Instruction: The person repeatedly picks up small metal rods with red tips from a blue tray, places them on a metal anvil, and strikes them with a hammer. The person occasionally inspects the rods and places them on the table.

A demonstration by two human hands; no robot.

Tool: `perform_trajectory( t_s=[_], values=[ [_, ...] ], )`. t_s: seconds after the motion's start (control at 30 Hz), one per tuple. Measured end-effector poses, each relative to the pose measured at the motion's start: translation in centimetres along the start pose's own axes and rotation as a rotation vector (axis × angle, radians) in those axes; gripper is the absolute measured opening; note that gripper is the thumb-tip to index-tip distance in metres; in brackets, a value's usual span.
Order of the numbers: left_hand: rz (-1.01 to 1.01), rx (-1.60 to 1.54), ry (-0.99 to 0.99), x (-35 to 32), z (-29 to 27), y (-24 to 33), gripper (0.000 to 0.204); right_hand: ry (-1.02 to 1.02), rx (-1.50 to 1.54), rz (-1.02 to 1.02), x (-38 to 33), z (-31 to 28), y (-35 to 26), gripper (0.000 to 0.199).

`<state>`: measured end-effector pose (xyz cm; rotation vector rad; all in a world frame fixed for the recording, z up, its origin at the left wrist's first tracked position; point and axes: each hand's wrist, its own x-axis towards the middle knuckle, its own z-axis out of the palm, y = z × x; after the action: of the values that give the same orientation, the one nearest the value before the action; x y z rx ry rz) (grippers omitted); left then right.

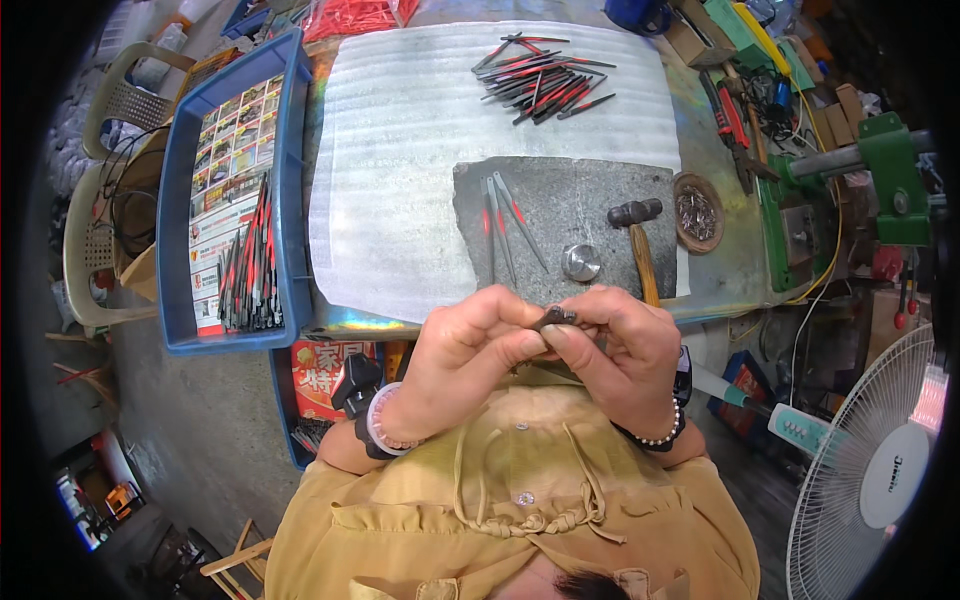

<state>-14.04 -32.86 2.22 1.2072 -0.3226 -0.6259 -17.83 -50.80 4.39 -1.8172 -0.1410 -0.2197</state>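
Observation:
My left hand (462, 345) and my right hand (622, 345) meet close to my chest, just off the table's near edge. Between their thumbs and fingertips they pinch a small dark piece (556, 317); the fingers cover much of it, and its kind cannot be made out. Beyond them lies a dark grey slab (615, 185). It bears a few slim, pointed grey metal strips (505, 225) with red patches, a round shiny metal block (581, 263) and a hammer (636, 213) with a wooden handle. Right of the hammer is a round brown dish (697, 240) holding small metal pins.
White foam sheeting (390, 150) covers the table. A pile of black-and-red strips (545, 85) lies at its far side. To the left, a blue tray (180, 335) holds more strips. Pliers (735, 120), a green clamp-like machine (890, 180) and a fan (870, 470) are at right.

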Motion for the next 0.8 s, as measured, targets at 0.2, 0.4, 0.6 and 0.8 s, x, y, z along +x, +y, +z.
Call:
perform_trajectory(
  t_s=[0.2,0.4,0.6,0.8],
  values=[
    [-0.023,0.049,-0.023,-0.3,-0.1,0.3,0.009,-0.039,-0.005,-0.017,-0.1,-0.1,0.0,0.011],
    [-0.177,-0.001,-0.03,-0.4,0.2,0.7,0.009,-0.049,0.066,0.107,-0.3,0.1,0.1,0.009],
    [-0.272,-0.171,-0.062,0.7,0.1,1.3,0.013,0.009,0.462,0.467,0.5,0.4,0.5,0.014],
    [-0.494,-0.263,-0.15,2.3,-1.5,1.3,0.017,-0.013,0.675,0.566,1.5,0.5,2.2,0.02]
  ],
)
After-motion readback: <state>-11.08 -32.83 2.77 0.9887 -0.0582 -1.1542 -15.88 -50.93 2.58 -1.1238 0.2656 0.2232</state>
